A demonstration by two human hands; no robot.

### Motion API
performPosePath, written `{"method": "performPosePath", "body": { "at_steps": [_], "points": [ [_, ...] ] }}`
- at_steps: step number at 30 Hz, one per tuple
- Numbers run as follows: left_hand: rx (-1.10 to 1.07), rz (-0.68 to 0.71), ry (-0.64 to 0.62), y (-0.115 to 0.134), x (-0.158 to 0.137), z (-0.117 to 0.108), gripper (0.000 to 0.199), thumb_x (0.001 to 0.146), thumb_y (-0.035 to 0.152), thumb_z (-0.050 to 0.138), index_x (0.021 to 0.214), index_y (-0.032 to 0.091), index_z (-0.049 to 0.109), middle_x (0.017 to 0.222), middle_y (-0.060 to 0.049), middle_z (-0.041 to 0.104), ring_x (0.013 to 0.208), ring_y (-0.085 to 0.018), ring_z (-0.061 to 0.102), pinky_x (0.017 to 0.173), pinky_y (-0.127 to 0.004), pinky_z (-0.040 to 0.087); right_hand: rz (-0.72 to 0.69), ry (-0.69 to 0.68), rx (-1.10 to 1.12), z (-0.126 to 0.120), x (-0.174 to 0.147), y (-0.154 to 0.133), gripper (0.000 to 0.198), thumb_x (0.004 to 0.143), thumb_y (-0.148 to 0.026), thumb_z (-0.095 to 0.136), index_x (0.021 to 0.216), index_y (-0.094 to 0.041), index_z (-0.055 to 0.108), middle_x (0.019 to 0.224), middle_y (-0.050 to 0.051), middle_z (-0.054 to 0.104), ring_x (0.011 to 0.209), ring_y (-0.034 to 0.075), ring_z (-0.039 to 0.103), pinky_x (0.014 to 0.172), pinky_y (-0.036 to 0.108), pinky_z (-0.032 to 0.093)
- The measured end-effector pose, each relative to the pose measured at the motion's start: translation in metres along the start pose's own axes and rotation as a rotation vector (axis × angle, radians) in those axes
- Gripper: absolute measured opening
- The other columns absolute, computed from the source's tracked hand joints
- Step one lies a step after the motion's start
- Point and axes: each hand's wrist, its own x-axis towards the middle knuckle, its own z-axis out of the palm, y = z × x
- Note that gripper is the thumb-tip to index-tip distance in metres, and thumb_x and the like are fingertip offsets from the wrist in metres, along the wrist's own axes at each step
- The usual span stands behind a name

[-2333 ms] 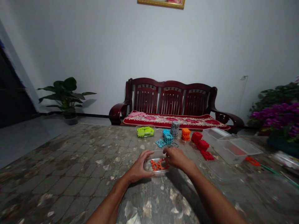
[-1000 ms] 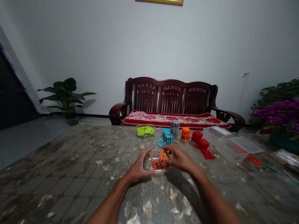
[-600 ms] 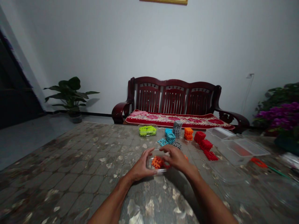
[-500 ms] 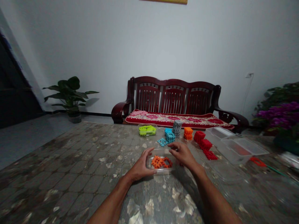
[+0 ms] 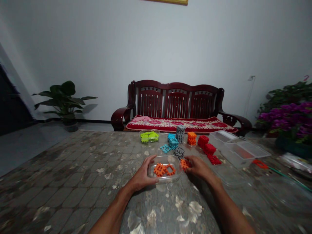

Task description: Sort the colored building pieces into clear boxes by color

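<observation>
My left hand (image 5: 145, 175) grips the left end of a clear plastic box (image 5: 179, 172), thumb along the front and fingers at the back. Inside it lie several orange interlocking toy pieces (image 5: 160, 169), one a square ring. Just right of the box, my right hand (image 5: 196, 166) has its fingers closed on an orange interlocking piece (image 5: 184, 165), partly hidden by the fingers. Behind the box lie grey interlocking pieces (image 5: 179, 152) and a flat blue piece (image 5: 165, 148).
Farther back stand a tub of lime-green pieces (image 5: 149, 137), a blue stack (image 5: 173, 142), a grey stack (image 5: 180, 134), an orange stack (image 5: 191, 138) and red stacks (image 5: 209, 149). Open translucent cases (image 5: 240, 152) and clear lids (image 5: 231, 175) lie to the right. A wooden bench (image 5: 176, 100) stands beyond.
My right hand has moved from above the box's back right corner down to its right side, onto the orange piece there. My left hand still holds the box. The view has turned slightly right.
</observation>
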Motion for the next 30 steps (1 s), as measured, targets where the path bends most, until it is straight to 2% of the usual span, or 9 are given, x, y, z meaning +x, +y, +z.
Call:
{"method": "performPosePath", "body": {
  "at_steps": [3, 6, 11, 13, 17, 20, 24, 30],
  "points": [
    [-0.007, 0.005, 0.003, -0.001, 0.0, 0.0, 0.095, 0.065, 0.031, 0.085, 0.147, 0.027, 0.039, 0.153, -0.012, 0.041, 0.137, -0.033, 0.047, 0.116, -0.049, 0.039, 0.023, 0.022, 0.012, 0.001, 0.0, 0.0, 0.058, 0.067, -0.022, 0.069, 0.125, -0.02, 0.068, 0.126, 0.011, 0.07, 0.119, 0.032, 0.061, 0.103, 0.044, 0.045],
    [0.0, -0.001, 0.004, -0.001, 0.0, 0.0, 0.095, 0.064, 0.03, 0.086, 0.147, 0.027, 0.039, 0.153, -0.012, 0.041, 0.137, -0.033, 0.047, 0.116, -0.05, 0.039, 0.03, 0.1, 0.079, -0.001, 0.0, 0.001, 0.058, 0.069, -0.023, 0.068, 0.126, -0.019, 0.067, 0.126, 0.011, 0.069, 0.119, 0.032, 0.062, 0.103, 0.045, 0.045],
    [-0.013, 0.004, -0.008, 0.0, 0.0, -0.001, 0.095, 0.063, 0.027, 0.084, 0.147, 0.026, 0.039, 0.153, -0.012, 0.041, 0.138, -0.032, 0.046, 0.117, -0.049, 0.037, -0.132, 0.222, 0.281, -0.01, 0.002, -0.017, 0.057, 0.069, -0.024, 0.065, 0.126, -0.019, 0.065, 0.127, 0.01, 0.069, 0.115, 0.029, 0.065, 0.101, 0.042, 0.049],
    [-0.013, 0.002, -0.01, 0.0, 0.0, -0.001, 0.094, 0.064, 0.026, 0.083, 0.147, 0.025, 0.039, 0.153, -0.012, 0.04, 0.139, -0.032, 0.045, 0.117, -0.049, 0.037, -0.182, 0.251, 0.345, -0.013, 0.003, -0.029, 0.054, 0.072, -0.022, 0.061, 0.126, -0.019, 0.065, 0.121, 0.01, 0.072, 0.109, 0.026, 0.067, 0.097, 0.04, 0.051],
    [-0.01, 0.003, -0.012, -0.002, 0.0, -0.001, 0.096, 0.063, 0.027, 0.083, 0.148, 0.026, 0.039, 0.154, -0.012, 0.038, 0.138, -0.032, 0.046, 0.117, -0.05, 0.037, -0.106, 0.309, 0.449, -0.014, 0.004, -0.041, 0.046, 0.08, -0.021, 0.051, 0.124, -0.019, 0.066, 0.104, 0.008, 0.077, 0.099, 0.023, 0.072, 0.09, 0.038, 0.055],
    [-0.015, 0.005, -0.006, -0.002, 0.0, 0.0, 0.096, 0.062, 0.028, 0.084, 0.147, 0.026, 0.039, 0.154, -0.012, 0.039, 0.138, -0.033, 0.046, 0.116, -0.05, 0.038, -0.039, 0.326, 0.458, -0.012, 0.005, -0.037, 0.038, 0.08, -0.022, 0.051, 0.113, -0.019, 0.07, 0.105, 0.009, 0.077, 0.1, 0.024, 0.072, 0.09, 0.039, 0.056],
    [-0.002, 0.006, 0.01, 0.0, 0.0, 0.0, 0.093, 0.063, 0.028, 0.084, 0.146, 0.026, 0.04, 0.152, -0.012, 0.041, 0.136, -0.033, 0.048, 0.115, -0.049, 0.04, -0.002, 0.232, 0.391, -0.014, 0.004, -0.019, 0.033, 0.076, -0.024, 0.053, 0.1, -0.018, 0.074, 0.102, 0.008, 0.078, 0.096, 0.026, 0.072, 0.087, 0.039, 0.055],
    [0.007, 0.014, 0.007, -0.001, 0.001, 0.0, 0.092, 0.064, 0.029, 0.082, 0.146, 0.025, 0.04, 0.151, -0.012, 0.043, 0.136, -0.032, 0.048, 0.115, -0.049, 0.039, 0.137, -0.047, 0.24, -0.033, -0.003, 0.011, 0.017, 0.068, -0.025, 0.063, 0.08, -0.017, 0.072, 0.079, 0.005, 0.075, 0.075, 0.021, 0.067, 0.069, 0.03, 0.05]
  ]
}}
